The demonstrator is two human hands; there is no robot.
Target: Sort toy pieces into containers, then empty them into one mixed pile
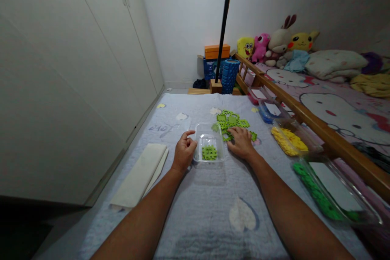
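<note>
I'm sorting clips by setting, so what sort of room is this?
Probably a bedroom, perhaps a child's: a bed with a wooden rail runs along the right, plush toys sit at its far end, and a tall white cupboard stands on the left.

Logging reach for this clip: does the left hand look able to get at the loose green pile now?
Probably yes, over or around the clear box, which stands between the left hand and the green pile; the space above the box looks free.
</note>
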